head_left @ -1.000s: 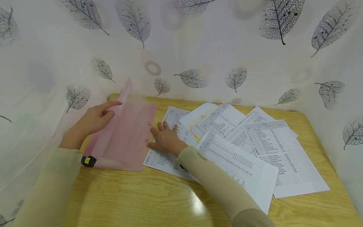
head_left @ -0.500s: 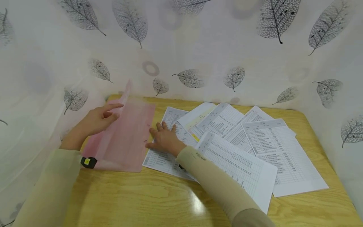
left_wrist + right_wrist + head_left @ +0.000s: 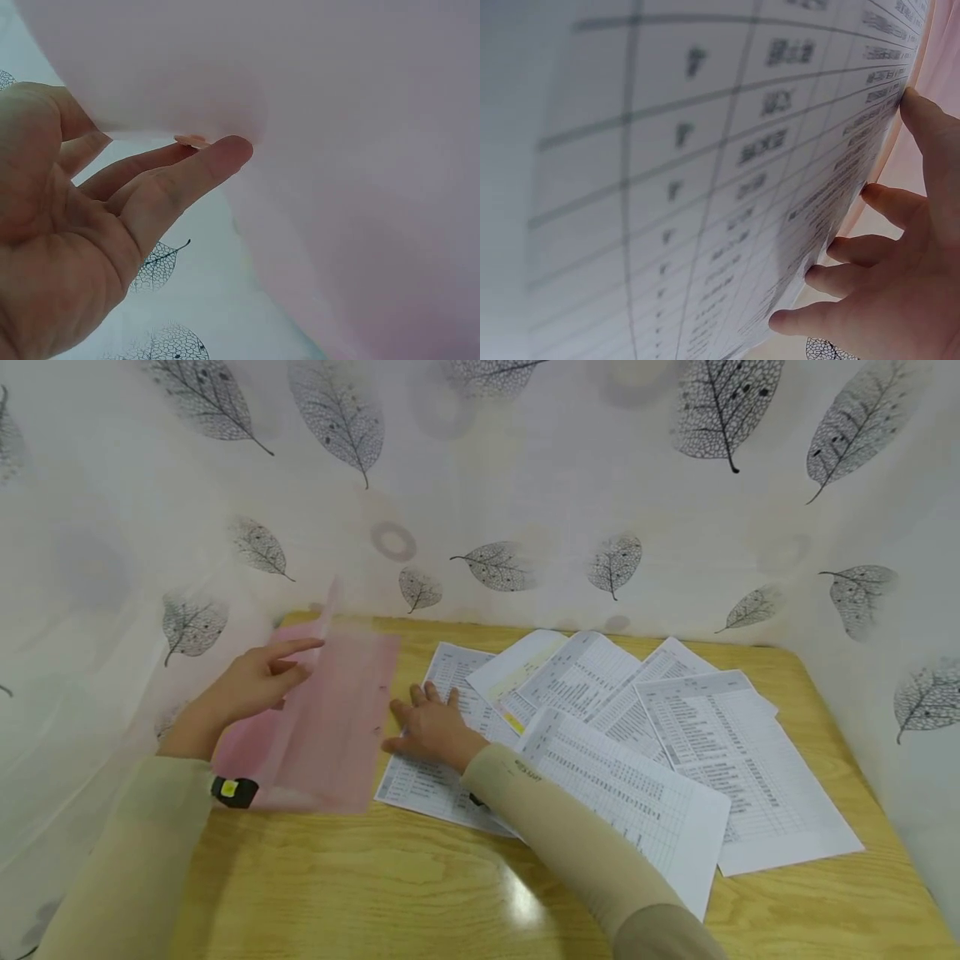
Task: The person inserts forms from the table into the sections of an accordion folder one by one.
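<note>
At the desk's [image 3: 337, 877] left edge, the pink folder [image 3: 345, 718] should handle light and floppy, best taken by its cover's edge [image 3: 259, 206], which the left grip [image 3: 255, 681] pinches, right grip [image 3: 435, 727] spread on paper [image 3: 429, 783].

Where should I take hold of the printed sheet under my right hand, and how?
Probably best to pinch the sheet at its near edge by the left corner, fingers coming from the near side: it lies flat, that corner is uncovered, and other papers overlap its right side.
</note>
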`<state>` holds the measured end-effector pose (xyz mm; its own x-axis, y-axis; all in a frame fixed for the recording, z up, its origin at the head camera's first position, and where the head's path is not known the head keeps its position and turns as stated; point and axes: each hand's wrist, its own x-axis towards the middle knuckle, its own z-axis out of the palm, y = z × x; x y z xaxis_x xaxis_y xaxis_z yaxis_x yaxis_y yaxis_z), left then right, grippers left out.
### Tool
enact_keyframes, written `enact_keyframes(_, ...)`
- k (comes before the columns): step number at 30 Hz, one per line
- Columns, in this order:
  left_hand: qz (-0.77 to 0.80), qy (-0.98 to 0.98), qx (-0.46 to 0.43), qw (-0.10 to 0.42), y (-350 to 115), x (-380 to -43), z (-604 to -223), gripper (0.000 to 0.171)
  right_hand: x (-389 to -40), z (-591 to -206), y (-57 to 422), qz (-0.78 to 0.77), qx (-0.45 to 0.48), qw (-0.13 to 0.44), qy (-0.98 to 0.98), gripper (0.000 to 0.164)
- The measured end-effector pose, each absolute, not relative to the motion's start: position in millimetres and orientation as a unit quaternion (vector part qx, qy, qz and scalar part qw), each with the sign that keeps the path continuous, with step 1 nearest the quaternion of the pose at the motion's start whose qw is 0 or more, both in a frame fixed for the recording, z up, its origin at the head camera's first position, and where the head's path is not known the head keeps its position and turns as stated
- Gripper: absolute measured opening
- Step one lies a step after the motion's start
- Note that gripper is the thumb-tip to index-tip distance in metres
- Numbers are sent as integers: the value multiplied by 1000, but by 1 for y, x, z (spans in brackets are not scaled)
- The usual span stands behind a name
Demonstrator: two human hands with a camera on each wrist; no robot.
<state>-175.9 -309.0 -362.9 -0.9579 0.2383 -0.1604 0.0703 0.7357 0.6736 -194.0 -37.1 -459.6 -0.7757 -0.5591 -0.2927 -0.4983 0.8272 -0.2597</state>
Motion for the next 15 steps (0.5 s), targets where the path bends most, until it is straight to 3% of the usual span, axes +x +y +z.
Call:
enact_keyframes(7,350,927,81,106,-311,-176,-363,55,-195,-455,-36,-74,-284,180,939,81)
enact_keyframes(15,365,921,83,106,-311,-176,-361,55,-211,-432,-3,-119,-281,124,944,78)
